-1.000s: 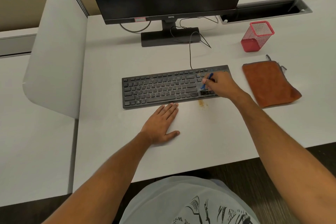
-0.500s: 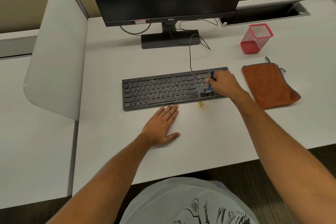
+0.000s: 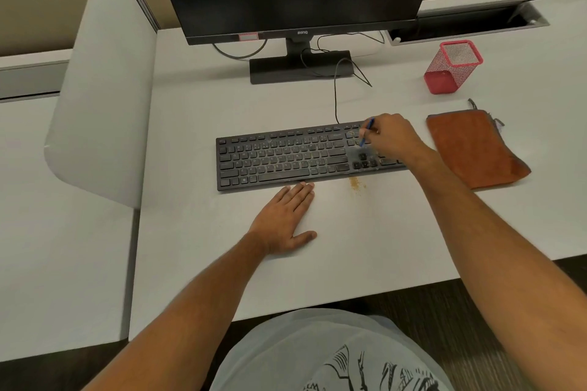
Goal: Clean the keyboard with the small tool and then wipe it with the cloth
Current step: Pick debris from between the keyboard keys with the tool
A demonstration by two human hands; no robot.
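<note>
A black keyboard (image 3: 286, 157) lies on the white desk (image 3: 349, 247) in front of the monitor. My right hand (image 3: 395, 136) is over the keyboard's right end and pinches a small blue-handled tool (image 3: 367, 132), its tip down among the keys above the arrow cluster. Pale dust shows on the keys there. My left hand (image 3: 286, 219) rests flat on the desk, fingers straight, fingertips at the keyboard's front edge. An orange-brown cloth (image 3: 473, 146) lies folded to the right of the keyboard.
A small pile of tan crumbs (image 3: 356, 183) sits on the desk just in front of the keyboard. A red mesh pen holder (image 3: 452, 67) stands at the back right. The monitor base (image 3: 298, 68) and cables lie behind the keyboard. A white divider panel (image 3: 101, 89) stands at the left.
My right hand has moved the tool from the arrow keys up toward the keyboard's back rows. My left hand stays flat in the same place.
</note>
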